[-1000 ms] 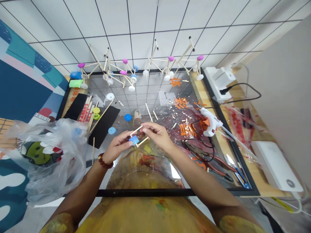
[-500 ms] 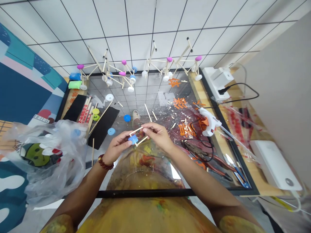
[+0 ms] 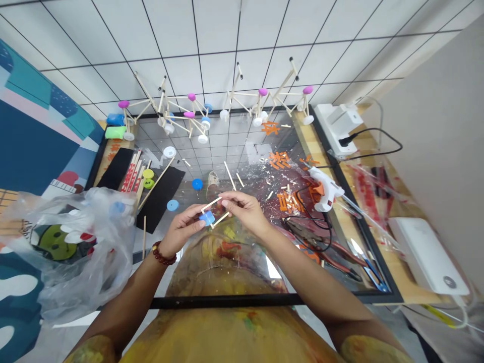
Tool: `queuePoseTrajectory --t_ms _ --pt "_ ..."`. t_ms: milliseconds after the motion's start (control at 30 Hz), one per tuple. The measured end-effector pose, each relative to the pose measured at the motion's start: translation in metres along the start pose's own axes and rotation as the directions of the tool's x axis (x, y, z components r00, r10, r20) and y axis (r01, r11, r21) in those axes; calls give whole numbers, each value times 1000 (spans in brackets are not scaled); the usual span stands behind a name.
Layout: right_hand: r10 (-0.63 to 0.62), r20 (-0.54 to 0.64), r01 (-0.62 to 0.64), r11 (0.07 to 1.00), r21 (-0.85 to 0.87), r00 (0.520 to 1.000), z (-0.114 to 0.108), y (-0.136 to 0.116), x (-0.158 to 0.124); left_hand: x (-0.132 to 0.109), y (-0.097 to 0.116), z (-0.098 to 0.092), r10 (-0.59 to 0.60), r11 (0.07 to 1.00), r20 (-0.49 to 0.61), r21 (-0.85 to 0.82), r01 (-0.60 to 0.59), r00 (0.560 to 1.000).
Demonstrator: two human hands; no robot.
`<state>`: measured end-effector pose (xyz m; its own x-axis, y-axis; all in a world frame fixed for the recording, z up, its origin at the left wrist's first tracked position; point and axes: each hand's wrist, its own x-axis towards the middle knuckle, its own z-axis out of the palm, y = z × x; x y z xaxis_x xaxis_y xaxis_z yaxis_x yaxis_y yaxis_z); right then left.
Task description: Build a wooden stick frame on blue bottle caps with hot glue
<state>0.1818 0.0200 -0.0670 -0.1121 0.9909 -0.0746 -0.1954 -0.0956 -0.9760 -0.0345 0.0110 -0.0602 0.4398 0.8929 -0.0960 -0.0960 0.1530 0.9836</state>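
Observation:
Above the glass tabletop, near its front, both hands meet at a small frame of thin wooden sticks [image 3: 212, 203] joined to a blue bottle cap [image 3: 207, 218]. My left hand [image 3: 185, 225], with a beaded bracelet on the wrist, pinches the blue cap between thumb and fingers. My right hand [image 3: 244, 209] is closed on the right end of the sticks, and its fingertips partly hide the joint there. Just beyond the hands lie a loose blue cap [image 3: 197, 184], a small clear cup [image 3: 212, 184] and a loose wooden stick [image 3: 230, 175].
Several stick models [image 3: 191, 118] with caps and purple tops stand along the back wall. At right are a white glue gun [image 3: 325, 189], pliers [image 3: 328, 249], a power strip [image 3: 336, 128] and a white box [image 3: 427, 256]. A plastic bag [image 3: 91, 252] sits at left beside black sheets [image 3: 162, 199].

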Motion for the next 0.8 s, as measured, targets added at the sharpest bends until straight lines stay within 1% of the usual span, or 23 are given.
queuePoseTrajectory --t_ms 200,300,433,533,633,800 --pt "-38 22 37 998 51 999 -2 3 1 1 2 4 -76 988 -82 -144 64 994" --pt "-51 13 51 998 31 999 -3 2 1 2 3 6 -98 973 -146 -220 64 984" --pt "-21 14 21 1000 -17 1000 -3 2 1 3 2 5 -112 957 -209 -286 48 972" --pt "2 26 -1 999 -37 1000 -3 4 1 3 2 4 -130 951 -194 -301 67 972" --pt "17 22 -15 998 -64 1000 -3 8 1 3 3 4 -138 956 -169 -281 86 976" --pt "8 -23 -9 998 -60 1000 -1 9 1 4 2 5 -143 971 -189 -217 100 972"
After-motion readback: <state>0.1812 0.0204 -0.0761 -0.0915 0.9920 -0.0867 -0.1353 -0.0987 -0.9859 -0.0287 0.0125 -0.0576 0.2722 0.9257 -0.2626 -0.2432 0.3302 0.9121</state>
